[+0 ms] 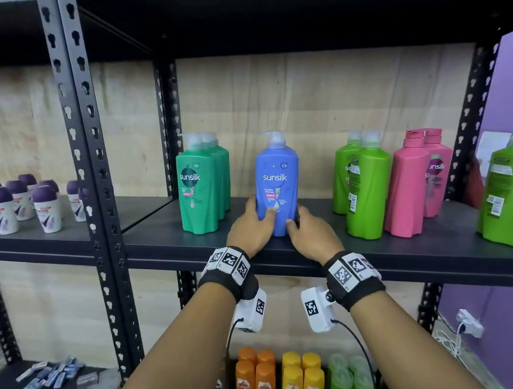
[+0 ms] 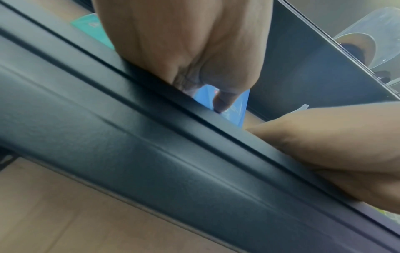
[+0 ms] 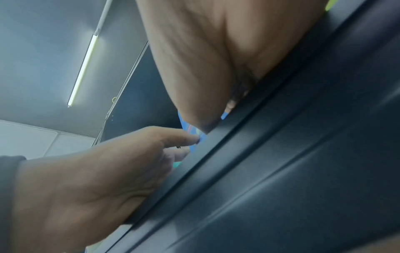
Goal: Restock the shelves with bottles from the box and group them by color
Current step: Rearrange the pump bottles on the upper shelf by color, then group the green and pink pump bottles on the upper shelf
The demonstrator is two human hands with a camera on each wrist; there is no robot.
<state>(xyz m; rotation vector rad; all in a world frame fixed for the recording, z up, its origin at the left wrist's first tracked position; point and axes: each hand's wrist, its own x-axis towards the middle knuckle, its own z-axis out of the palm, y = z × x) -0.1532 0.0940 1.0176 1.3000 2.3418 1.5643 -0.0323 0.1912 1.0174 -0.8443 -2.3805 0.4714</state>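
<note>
A blue pump bottle (image 1: 276, 180) stands upright on the black shelf (image 1: 397, 254), between the teal green bottles (image 1: 202, 184) and the lime green bottles (image 1: 362, 184). My left hand (image 1: 256, 222) grips its lower left side, thumb on the front label. My right hand (image 1: 303, 228) grips the lower right side. In the left wrist view only a sliver of the blue bottle (image 2: 238, 106) shows past my left hand (image 2: 184, 42) and the shelf lip (image 2: 151, 137). The right wrist view shows my right hand (image 3: 216, 59) and a strip of the blue bottle (image 3: 194, 131).
Pink bottles (image 1: 412, 182) stand right of the lime ones, and another lime green bottle (image 1: 510, 189) sits at the shelf's far right. Purple-capped roll-ons (image 1: 18, 203) fill the left bay behind a black upright (image 1: 80, 119). Orange, yellow and green bottles (image 1: 292, 384) line the shelf below.
</note>
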